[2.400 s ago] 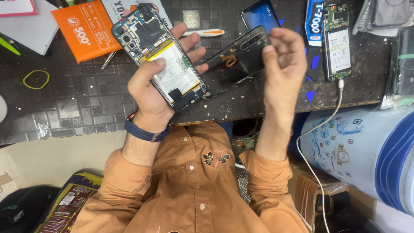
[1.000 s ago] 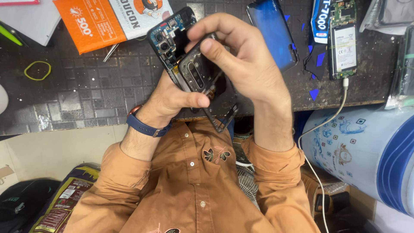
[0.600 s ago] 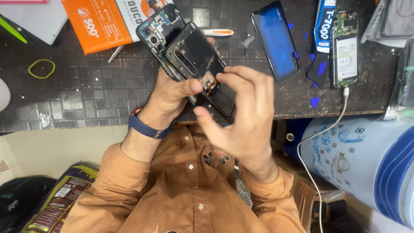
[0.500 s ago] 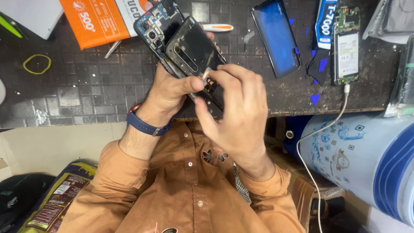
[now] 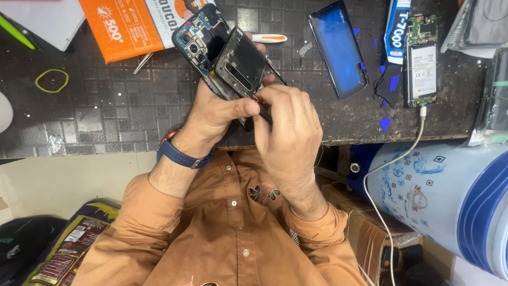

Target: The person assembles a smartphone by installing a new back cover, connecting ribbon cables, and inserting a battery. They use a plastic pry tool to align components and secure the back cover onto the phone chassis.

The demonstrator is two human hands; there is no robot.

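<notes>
**Head view: both your hands on the opened phone**

Your left hand [image 5: 214, 114] is closed around the opened phone [image 5: 203, 45], holding it tilted above the dark tiled bench [image 5: 106, 116] with its camera end pointing away from you. A dark back panel [image 5: 241, 63] lies across the phone's lower half. Your right hand [image 5: 288, 127] is curled, its fingertips [image 5: 262, 98] pinching at the panel's near edge, just beside your left thumb. On the bench to the right lie a blue back cover [image 5: 338, 47] and, further right, a second opened phone [image 5: 422, 61] on a white cable [image 5: 394, 159]. An orange packet [image 5: 119, 26] sits to the left.
</notes>
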